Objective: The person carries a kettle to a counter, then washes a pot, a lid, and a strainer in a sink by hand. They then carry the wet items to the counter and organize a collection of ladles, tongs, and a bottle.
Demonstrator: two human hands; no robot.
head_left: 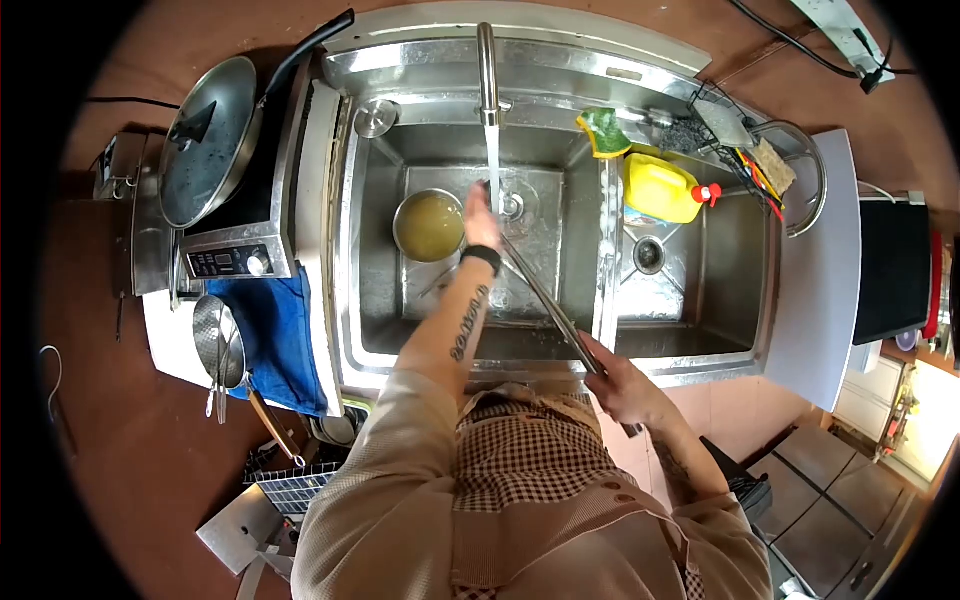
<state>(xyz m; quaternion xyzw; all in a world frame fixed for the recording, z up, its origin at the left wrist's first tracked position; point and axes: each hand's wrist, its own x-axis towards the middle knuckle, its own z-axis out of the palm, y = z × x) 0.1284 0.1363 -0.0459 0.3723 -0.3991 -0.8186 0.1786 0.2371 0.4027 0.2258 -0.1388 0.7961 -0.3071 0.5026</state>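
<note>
Currently the left hand (482, 215) is stretched forward over the big basin (385, 300) of the steel sink, with its back up and the fingers under the water stream (492, 150) that falls from the faucet (487, 70). The fingers are at the far tips of the long metal tongs (545, 300), but I cannot tell if they are closed on the tips or only beside them. A black wristband (482, 257) is on this wrist. The right hand (622, 385) is near the body, over the front rim of the sink, and it is clamped on the handle end of the tongs. The tongs run diagonally from this hand, over the basin, to the left hand.

Just beside the left hand, on the basin floor, stands a small pot (430, 227) with yellowish liquid inside. In the smaller basin (700, 290) on the right lies a yellow bottle (662, 188) with a red cap. A green and yellow sponge (603, 132) rests on the back ledge of the sink.

On the surface left of the sink is an induction cooker (232, 262) with a pan under a glass lid (208, 140). Nearer to the person lie a blue cloth (272, 330) and a metal strainer (215, 340).
</note>
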